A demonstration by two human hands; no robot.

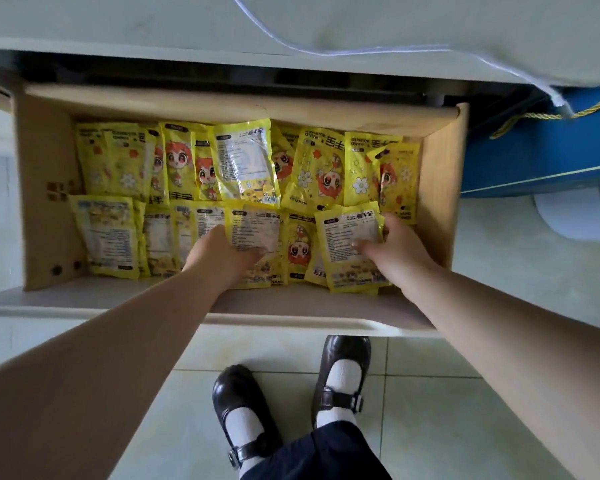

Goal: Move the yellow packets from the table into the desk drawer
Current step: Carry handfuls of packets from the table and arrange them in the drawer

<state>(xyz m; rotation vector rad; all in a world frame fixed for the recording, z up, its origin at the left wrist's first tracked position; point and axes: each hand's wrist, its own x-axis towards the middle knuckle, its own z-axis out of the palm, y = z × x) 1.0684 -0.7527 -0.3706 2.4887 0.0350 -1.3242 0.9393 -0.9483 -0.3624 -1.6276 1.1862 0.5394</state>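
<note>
Two black shoes [288, 403] stand on the tiled floor under the open drawer [42, 202]. Each hand holds a yellow packet in the front row: the left hand [219, 258] pinches one [257, 233], the right hand [399, 247] grips another [350, 247]. Packets already overlap thickly, so these may ride high and snag the bench [118, 22] edge on closing.

Soft, even daylight; glare glints off the glossy yellow packets [246, 161]. Deep shadow lies under the counter [118, 26] edge. Wide-angle bending warps the borders; slight blur throughout.
</note>
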